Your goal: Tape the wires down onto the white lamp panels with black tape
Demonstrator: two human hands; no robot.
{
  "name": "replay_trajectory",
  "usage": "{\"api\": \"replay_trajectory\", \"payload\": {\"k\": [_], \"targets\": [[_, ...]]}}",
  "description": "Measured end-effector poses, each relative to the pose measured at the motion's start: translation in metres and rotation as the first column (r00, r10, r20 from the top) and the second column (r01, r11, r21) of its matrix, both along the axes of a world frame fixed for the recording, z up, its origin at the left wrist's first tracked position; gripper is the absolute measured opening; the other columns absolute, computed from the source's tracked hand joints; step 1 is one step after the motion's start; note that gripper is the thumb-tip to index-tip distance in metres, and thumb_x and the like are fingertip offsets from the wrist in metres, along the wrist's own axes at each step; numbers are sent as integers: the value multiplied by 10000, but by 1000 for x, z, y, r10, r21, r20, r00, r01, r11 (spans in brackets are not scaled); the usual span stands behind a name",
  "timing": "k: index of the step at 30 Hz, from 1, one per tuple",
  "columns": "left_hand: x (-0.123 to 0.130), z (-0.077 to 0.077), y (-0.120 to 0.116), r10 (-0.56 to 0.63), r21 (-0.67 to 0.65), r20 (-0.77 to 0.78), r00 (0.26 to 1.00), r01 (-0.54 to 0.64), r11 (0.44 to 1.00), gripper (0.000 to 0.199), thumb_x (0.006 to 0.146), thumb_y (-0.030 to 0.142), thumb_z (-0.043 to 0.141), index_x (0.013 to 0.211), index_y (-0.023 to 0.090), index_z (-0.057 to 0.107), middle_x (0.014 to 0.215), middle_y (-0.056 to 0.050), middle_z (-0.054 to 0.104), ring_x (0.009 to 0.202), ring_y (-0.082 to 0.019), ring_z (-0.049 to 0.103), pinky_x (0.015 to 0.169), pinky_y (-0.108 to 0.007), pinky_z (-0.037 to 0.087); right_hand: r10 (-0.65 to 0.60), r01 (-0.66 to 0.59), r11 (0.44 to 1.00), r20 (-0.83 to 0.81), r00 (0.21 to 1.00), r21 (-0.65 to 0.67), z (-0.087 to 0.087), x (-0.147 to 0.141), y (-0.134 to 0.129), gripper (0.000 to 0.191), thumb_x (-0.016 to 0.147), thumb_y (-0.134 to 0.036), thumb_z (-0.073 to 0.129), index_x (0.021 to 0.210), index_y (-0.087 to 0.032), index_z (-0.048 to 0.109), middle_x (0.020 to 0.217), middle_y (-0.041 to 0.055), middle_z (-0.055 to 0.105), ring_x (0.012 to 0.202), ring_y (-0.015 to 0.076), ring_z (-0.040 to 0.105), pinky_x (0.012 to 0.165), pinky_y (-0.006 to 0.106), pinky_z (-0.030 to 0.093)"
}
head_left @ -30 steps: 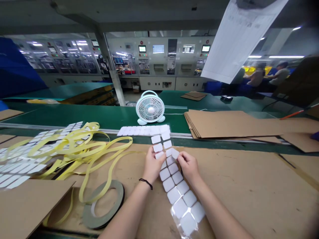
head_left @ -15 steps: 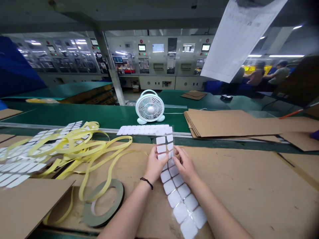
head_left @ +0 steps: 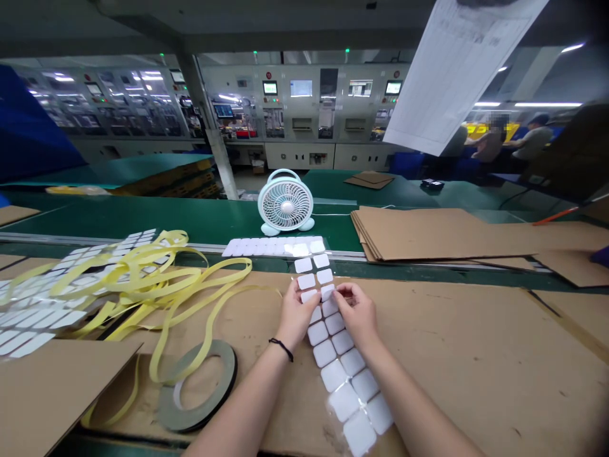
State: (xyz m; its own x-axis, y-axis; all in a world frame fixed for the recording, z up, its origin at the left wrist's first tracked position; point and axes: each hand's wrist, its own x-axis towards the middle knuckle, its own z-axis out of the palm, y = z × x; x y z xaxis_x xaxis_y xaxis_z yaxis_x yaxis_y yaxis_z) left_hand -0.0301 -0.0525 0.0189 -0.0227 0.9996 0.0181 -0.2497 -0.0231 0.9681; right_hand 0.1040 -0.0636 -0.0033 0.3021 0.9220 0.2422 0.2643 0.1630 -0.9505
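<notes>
Neatly paired, rounded squares (head_left: 333,376) on glossy strip (head_left: 338,357); left hand (head_left: 295,316), right hand (head_left: 358,315) pinching.

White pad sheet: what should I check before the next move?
1. Left hand holding the white pad sheet: ok.
2. Right hand pinching the sheet's right edge: cannot tell.
3. Sheet apart from the tape roll: ok.
4. Far end apart from the second sheet: cannot tell, they overlap in view.
5. Yellow strips apart from the left hand: cannot tell, one runs close.
</notes>
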Motion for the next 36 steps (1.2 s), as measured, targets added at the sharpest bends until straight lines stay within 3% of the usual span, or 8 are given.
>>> {"api": "replay_trajectory", "payload": {"k": [4, 8, 12, 17, 19, 21, 25, 36], "targets": [[2, -1, 0, -48, 29, 26, 998, 47, 998, 365, 678, 229, 714, 1007, 166, 569, 988, -75, 692, 892, -189, 651, 810, -311, 508, -30, 27, 999, -141, 990, -16, -1, 1, 1, 223, 737, -363, 651, 869, -184, 645, 879, 50, 685, 754, 188, 627, 705, 302, 498], [3, 1, -3, -122, 29, 10, 993, 121, 992, 328, 692, 205, 670, 1008, 162, 594, 992, -70, 692, 921, -194, 640, 857, -325, 489, -79, 76, 997, -144, 986, -23, -2, 5, 2, 194, 724, -336, 662, 834, -177, 659, 842, 56, 695, 774, 203, 645, 740, 322, 503], [7, 2, -9, -228, 12, -40, 973, 228, 974, 551, 600, 29, 633, 1122, 190, 558, 1093, -54, 671, 985, -196, 627, 859, -309, 495, -128, 121, 991, -138, 982, -58, -2, 5, 2, 261, 697, -324, 690, 909, -182, 633, 787, 41, 686, 736, 198, 639, 718, 324, 500], [4, -3, -5, -122, -85, -122, 985, 112, 990, 484, 606, 14, 626, 1069, 154, 602, 1034, -77, 695, 934, -205, 649, 841, -334, 516, -181, 201, 976, -199, 963, 82, 2, 1, -3, 203, 764, -344, 625, 862, -188, 543, 795, 37, 637, 693, 174, 601, 647, 297, 492], [1, -3, -2, -77, -115, -123, 989, 63, 991, 368, 621, 68, 666, 983, 134, 637, 1003, -94, 706, 918, -221, 656, 829, -349, 523, -247, 257, 947, -74, 966, 192, 5, 0, -5, 141, 818, -328, 556, 826, -187, 567, 945, 80, 633, 816, 198, 597, 708, 326, 491], [-2, -1, 0, -72, -142, -91, 993, 58, 988, 313, 623, 135, 710, 931, 125, 660, 980, -105, 714, 904, -232, 662, 826, -360, 525, -289, 229, 929, 182, 940, 292, 6, -1, -7, 139, 815, -315, 558, 821, -195, 627, 1158, 112, 579, 1005, 253, 544, 840, 411, 450], [-3, -1, 0, -95, -136, 56, 994, 102, 985, 354, 598, 222, 774, 926, 131, 678, 993, -106, 715, 905, -226, 666, 867, -368, 515, -266, 115, 953, 586, 765, 282, 2, -6, -9, 131, 778, -324, 621, 832, -240, 707, 1391, 88, 428, 1188, 345, 402, 906, 538, 336], [0, -17, 1, -87, 119, -169, 982, 108, 987, 220, 739, 240, 666, 943, 160, 675, 963, -73, 717, 893, -200, 657, 842, -330, 507, -225, 108, 972, 678, 700, 210, 12, -9, -14, 123, 805, -279, 605, 779, -254, 723, 1374, 59, 482, 1197, 320, 414, 872, 502, 307]]}}
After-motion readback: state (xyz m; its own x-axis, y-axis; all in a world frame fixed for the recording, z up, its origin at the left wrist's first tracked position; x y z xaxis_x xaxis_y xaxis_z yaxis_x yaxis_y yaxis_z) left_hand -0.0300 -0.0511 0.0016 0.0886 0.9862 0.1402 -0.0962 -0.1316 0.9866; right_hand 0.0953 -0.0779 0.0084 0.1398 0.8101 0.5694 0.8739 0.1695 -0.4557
